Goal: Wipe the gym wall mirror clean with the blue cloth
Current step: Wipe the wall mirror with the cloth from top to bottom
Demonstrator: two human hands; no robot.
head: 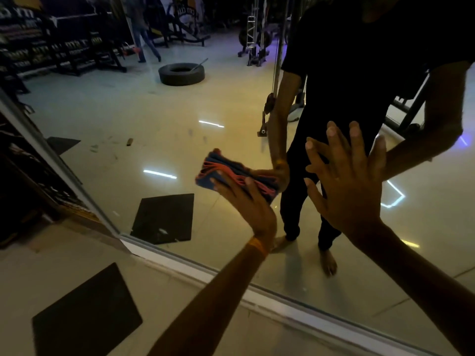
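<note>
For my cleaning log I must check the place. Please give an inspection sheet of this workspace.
Surface: mirror, upright, white frame along its bottom.
Job's things: blue cloth, folded, red-edged, against the mirror.
Clutter: dark mat on the floor near the frame.
Grippers: left hand presses the cloth to the mirror; right hand flat on the mirror, fingers spread.
Cables: one machine cable, in reflection only.
Surroundings: reflected tyre, weight racks, a person walking.
</note>
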